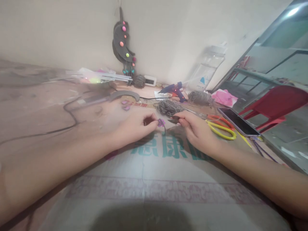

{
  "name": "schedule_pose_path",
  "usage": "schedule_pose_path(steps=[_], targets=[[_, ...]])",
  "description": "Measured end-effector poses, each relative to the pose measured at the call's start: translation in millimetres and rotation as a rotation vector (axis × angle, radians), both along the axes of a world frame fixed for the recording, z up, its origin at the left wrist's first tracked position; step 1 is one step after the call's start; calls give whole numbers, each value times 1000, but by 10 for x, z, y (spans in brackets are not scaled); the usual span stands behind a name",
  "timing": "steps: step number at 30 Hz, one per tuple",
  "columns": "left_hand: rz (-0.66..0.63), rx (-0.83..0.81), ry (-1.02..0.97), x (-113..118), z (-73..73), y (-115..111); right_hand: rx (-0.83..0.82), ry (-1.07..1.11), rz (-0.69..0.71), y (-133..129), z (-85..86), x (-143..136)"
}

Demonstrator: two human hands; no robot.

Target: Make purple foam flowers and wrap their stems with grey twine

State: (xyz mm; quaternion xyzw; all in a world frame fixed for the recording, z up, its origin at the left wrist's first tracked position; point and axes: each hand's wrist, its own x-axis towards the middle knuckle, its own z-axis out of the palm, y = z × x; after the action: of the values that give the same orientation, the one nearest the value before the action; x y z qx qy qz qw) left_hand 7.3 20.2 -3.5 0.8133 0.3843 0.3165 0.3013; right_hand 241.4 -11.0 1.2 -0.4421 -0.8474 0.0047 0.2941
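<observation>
Purple piece (161, 122) pinched in left hand (141, 125), camera side of grey yarn bundle (168, 107); dark tail (165, 129) points toward camera, piece's long axis too blurred. Right hand (195, 128) grips small snips (173, 122), blades pointing left.

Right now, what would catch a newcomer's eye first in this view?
Probably the dark crescent hanging on the wall, dotted with bright pink, orange and green balls. Next, the red chair at the right edge, beyond the table, and the yellow-handled scissors beside the right hand. Between the two hands, a small purple piece at the left fingertips stands out too.
</observation>
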Motion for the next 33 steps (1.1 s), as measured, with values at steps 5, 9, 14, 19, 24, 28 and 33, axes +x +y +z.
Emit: schedule_pose_path(steps=[5, 9, 14, 19, 24, 28, 33], targets=[[-9, 19, -11, -4, 28, -20, -9, 70, -82, 67, 66, 51], [15, 109, -23, -3, 66, -58, -323, 397, -85, -11, 145, -106], [10, 189, -25, 5, 74, -81, -823, 784, 56, -103, 77, -332], [11, 205, -7, 4, 60, -76, -750, 876, 71, -96, -4, -346], [4, 238, -10, 6, 54, -80, -747, 828, 2, -111, 34, -330], [8, 264, -8, 9, 55, -88, -755, 816, -18, -124, 63, -342], [20, 305, -5, 8, 67, -103, -821, 802, 22, -123, 36, -340]])
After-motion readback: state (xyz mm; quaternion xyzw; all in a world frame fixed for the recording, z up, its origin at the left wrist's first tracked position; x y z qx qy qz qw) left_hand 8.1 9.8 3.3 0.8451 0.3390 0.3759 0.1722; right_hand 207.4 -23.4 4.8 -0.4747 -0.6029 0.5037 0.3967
